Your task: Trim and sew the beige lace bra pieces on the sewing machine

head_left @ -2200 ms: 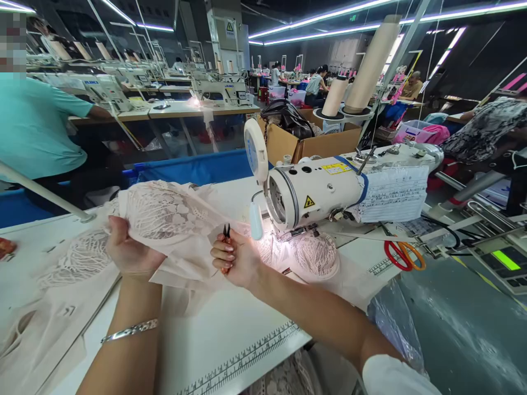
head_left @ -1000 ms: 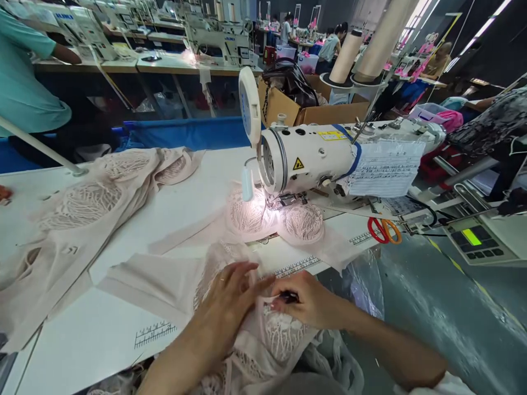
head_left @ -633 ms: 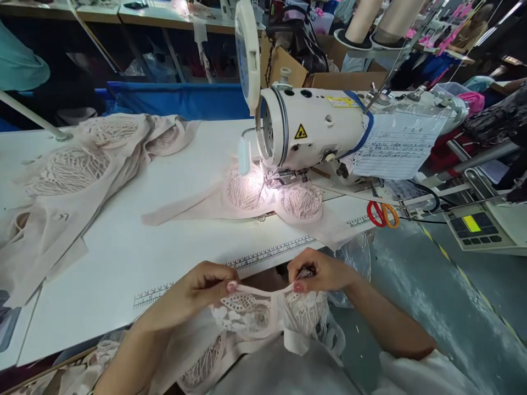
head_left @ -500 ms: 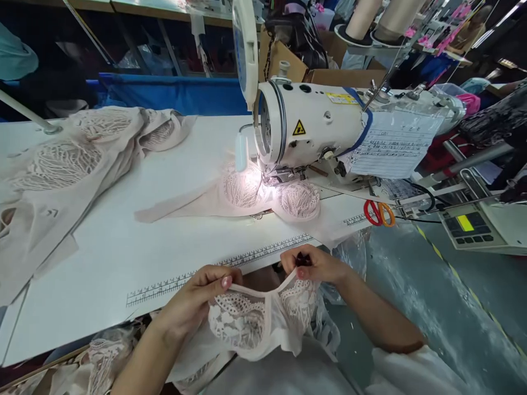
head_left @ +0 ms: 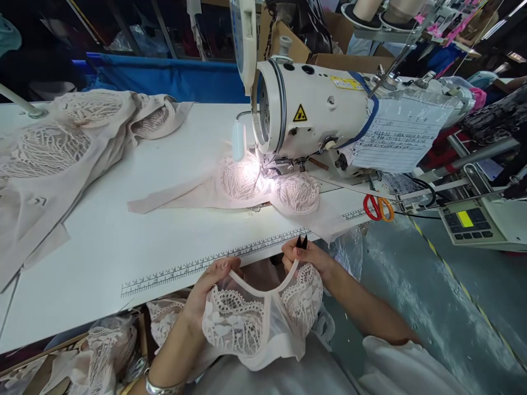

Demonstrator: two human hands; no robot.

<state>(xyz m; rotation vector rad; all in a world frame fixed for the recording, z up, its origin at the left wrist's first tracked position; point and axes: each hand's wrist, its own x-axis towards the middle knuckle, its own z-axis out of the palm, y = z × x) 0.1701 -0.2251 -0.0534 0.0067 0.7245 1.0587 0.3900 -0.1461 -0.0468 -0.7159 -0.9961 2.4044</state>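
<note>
Head view: I log both hands in front of the near edge of the white sewing table point(head_left: 173, 236), with a pale pink lace bra point(head_left: 234, 329) stretched between them above the lap. Left hand point(head_left: 214, 277): fingers curled and closed on one upper edge of the bra, thumb uppermost; I read a silver bracelet point(head_left: 162, 388) on that wrist. Right hand point(head_left: 302, 258): closed in a loose fist, pinching the opposite upper edge and also keeping dark thread snips point(head_left: 302, 242) in the palm, their two points upward and slightly apart. The bra hangs with its cups facing the camera, centre panel between them, neckline sagging in a curve. Beyond, I note a second bra point(head_left: 296, 193) flat on the table beneath the lit head of the white sewing machine point(head_left: 317, 109), one wing trailing left. More bras point(head_left: 53, 148) lie overlapped at the table's left. A printed ruler scale point(head_left: 197, 269) runs along the near edge. Scissors with red and orange handles point(head_left: 373, 210) lie right of the machine, near the control panel point(head_left: 467, 220). Below the table at left I record a box of lace pieces point(head_left: 102, 345), contents partly hidden.
</note>
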